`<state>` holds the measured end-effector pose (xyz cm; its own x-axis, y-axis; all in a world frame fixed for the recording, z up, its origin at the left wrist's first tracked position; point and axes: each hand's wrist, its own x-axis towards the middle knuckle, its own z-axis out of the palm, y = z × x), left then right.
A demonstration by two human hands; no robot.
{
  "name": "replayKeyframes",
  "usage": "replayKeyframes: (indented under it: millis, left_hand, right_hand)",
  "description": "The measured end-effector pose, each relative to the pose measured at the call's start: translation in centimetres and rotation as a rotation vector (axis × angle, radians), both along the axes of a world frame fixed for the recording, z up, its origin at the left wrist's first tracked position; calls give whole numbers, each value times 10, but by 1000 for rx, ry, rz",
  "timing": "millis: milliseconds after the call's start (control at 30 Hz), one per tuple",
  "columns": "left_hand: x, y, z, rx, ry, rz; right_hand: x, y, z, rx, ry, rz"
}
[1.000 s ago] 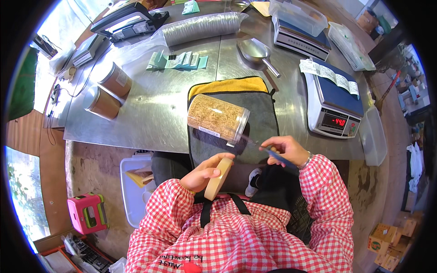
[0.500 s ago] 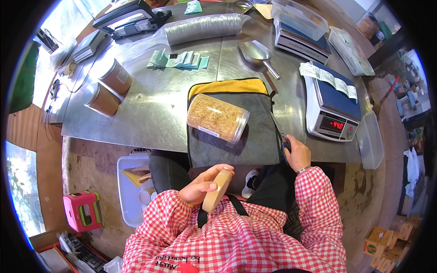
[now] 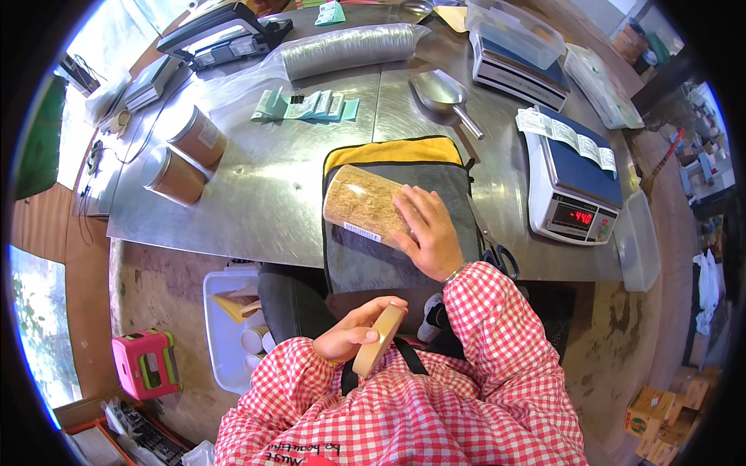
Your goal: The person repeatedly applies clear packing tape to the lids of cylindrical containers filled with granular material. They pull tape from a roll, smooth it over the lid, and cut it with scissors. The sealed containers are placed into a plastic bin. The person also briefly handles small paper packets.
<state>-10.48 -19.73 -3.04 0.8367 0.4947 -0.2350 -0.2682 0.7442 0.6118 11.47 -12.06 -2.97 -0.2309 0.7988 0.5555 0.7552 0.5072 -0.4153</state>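
In the head view my left hand [image 3: 346, 334] holds a roll of beige tape [image 3: 378, 342] upright above my lap. My right hand [image 3: 427, 233] grips the lidded end of a clear jar [image 3: 351, 200] of golden flakes, thumb below and fingers over the top, covering part of it. The jar lies on its side on a grey cloth [image 3: 365, 268] with a yellow band. Dark-handled scissors [image 3: 501, 262] lie at the cloth's right edge, just beside my right wrist.
The steel table [image 3: 256, 194] carries two brown-filled jars [image 3: 172, 175], teal packets [image 3: 303, 106], a wrapped stack [image 3: 346, 50], a metal scoop [image 3: 437, 92], two scales [image 3: 573, 179] and a clear tub [image 3: 633, 241]. Below are a white bin [image 3: 221, 326] and a pink stool [image 3: 140, 365].
My right hand let go of the scissors at the cloth's right side and moved up-left onto the jar. My left hand still holds the tape.
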Motion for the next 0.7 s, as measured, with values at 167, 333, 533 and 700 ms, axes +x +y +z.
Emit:
replayKeyframes:
  millis: [167, 333, 533, 700]
  left_hand:
    - [-2, 2, -3, -35, 26, -16]
    - [1, 5, 9, 25, 19, 22]
    - [10, -1, 29, 144, 65, 258]
    - [30, -9, 27, 328, 182, 633]
  right_hand:
    - [6, 5, -13, 8, -36, 57]
    - [5, 2, -8, -36, -107, 55]
    - [11, -22, 10, -40, 108, -7]
    - [1, -113, 12, -363, 574, 369]
